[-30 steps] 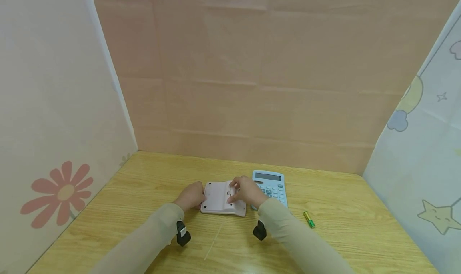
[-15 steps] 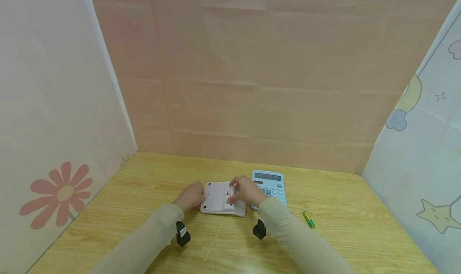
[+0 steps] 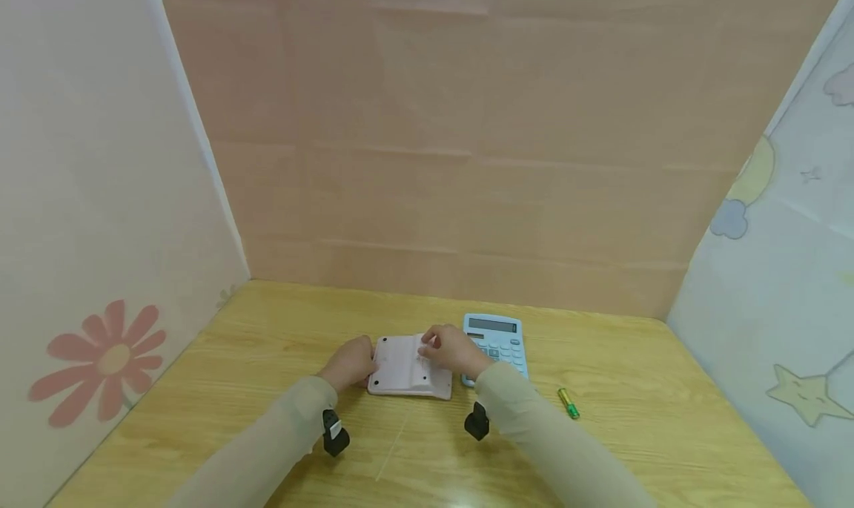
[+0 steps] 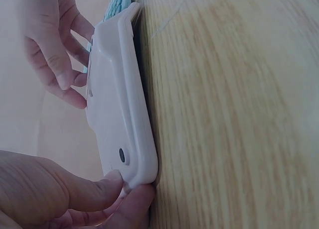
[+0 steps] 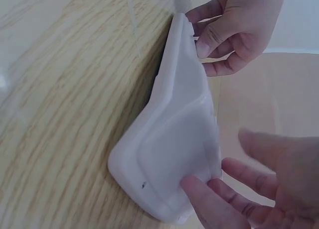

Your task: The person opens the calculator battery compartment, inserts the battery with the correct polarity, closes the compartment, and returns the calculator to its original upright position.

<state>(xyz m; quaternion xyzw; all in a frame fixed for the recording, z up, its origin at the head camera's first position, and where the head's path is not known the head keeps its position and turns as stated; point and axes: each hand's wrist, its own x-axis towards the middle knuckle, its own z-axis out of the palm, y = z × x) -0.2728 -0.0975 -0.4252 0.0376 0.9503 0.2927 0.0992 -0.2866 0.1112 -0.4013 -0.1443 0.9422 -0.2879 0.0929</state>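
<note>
Across the table: one pink case, two hands

At the far left of our scene, a red flower (image 3: 113, 360) marks the side wall. Next, on the table (image 3: 287, 330), we find the left hand (image 3: 348, 363), pinching the left end of the pink case (image 3: 396, 367), thumb above and fingers beneath that corner.

The case lies feet upward near mid-table, its long axis seeming to run left to right, from the left hand's pinch toward the right hand (image 3: 455, 348). That line is the key relation: the thin end is in the left hand, while the raised, thicker end lies below the right hand and is much nearer to it. The right hand's fingers are spread and gently bent, and we see nothing held in them; whether a fingertip touches the case, we cannot tell.

Just right and a little farther, a blue calculator (image 3: 508, 342) lies face up, partly behind the right hand. Rightmost on the table, nearer us, lies a green-and-yellow battery (image 3: 568, 403).
</note>
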